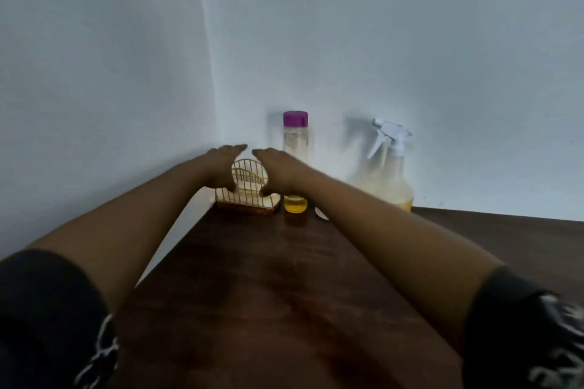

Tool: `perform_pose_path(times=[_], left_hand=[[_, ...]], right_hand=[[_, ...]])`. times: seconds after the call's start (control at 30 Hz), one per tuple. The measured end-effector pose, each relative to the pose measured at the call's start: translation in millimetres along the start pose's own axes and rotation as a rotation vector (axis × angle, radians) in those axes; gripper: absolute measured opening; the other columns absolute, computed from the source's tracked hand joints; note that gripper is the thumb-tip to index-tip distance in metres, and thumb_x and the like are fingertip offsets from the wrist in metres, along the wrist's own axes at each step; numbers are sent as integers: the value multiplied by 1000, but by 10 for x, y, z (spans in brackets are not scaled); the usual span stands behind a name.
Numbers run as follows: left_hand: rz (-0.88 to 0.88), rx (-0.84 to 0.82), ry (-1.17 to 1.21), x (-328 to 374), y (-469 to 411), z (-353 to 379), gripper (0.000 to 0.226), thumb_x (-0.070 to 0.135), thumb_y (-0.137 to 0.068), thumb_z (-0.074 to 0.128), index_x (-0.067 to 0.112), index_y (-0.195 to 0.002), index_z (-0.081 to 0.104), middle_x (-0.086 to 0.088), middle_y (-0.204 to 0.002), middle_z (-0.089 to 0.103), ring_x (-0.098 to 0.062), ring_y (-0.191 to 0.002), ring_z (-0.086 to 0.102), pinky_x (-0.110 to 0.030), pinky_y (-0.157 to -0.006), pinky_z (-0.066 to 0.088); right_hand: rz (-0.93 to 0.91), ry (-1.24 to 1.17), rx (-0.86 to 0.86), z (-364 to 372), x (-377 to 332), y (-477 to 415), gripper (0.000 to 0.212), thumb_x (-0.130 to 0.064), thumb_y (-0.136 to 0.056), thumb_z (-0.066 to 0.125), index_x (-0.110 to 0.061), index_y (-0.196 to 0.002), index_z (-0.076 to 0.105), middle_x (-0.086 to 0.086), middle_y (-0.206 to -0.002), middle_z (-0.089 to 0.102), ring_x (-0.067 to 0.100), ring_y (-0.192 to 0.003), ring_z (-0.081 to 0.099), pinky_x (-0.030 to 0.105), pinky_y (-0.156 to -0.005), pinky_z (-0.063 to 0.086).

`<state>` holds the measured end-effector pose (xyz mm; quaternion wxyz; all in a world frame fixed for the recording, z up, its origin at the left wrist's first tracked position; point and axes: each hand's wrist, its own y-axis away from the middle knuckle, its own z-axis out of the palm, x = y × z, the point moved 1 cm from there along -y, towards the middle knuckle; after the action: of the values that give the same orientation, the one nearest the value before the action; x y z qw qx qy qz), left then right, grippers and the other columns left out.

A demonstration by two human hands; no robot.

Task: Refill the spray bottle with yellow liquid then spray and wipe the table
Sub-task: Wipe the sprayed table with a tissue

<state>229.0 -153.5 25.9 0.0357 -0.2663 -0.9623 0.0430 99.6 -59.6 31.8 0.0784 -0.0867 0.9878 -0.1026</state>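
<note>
A clear spray bottle (392, 174) with a white trigger head stands at the back of the dark wooden table (284, 278), holding yellow liquid at its bottom. Left of it stands a tall clear bottle (295, 148) with a purple cap and a little yellow liquid at its base. In the back left corner sits a golden wire holder (248, 181) with something pale inside. My left hand (222, 167) and my right hand (275, 169) reach to either side of the holder, fingers straight, thumbs down by its sides. Whether they touch it is unclear.
White walls meet in a corner right behind the holder. A small pale object (320, 213) lies on the table between the two bottles, partly hidden by my right forearm. The table's left edge runs diagonally toward me.
</note>
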Motion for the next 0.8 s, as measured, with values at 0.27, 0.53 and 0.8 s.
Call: perform_pose_path(times=[0.27, 0.53, 0.8], left_hand=[[68, -92, -119, -122, -341, 128, 104, 15, -70, 79, 23, -150, 13, -7, -153, 28, -28, -137, 31, -43, -109, 33], [184, 8, -107, -167, 54, 92, 77, 18, -76, 74, 26, -142, 35, -1, -141, 46, -21, -128, 42, -36, -101, 38], [226, -2, -87, -51, 781, 14, 82, 32, -74, 76, 30, -144, 32, 1, -141, 46, -20, -127, 42, -33, -97, 36]], right_hand=[[294, -68, -233, 364, 49, -679, 91, -19, -75, 77, 1, -143, 20, 17, -141, 41, 31, -126, 44, 36, -99, 43], [155, 83, -145, 299, -36, -297, 61, -26, -76, 76, -2, -124, 46, 11, -112, 60, 23, -100, 55, 27, -71, 40], [40, 75, -111, 255, -240, 298, 63, -35, -71, 79, -4, -117, 49, 11, -111, 62, 25, -101, 57, 30, -75, 42]])
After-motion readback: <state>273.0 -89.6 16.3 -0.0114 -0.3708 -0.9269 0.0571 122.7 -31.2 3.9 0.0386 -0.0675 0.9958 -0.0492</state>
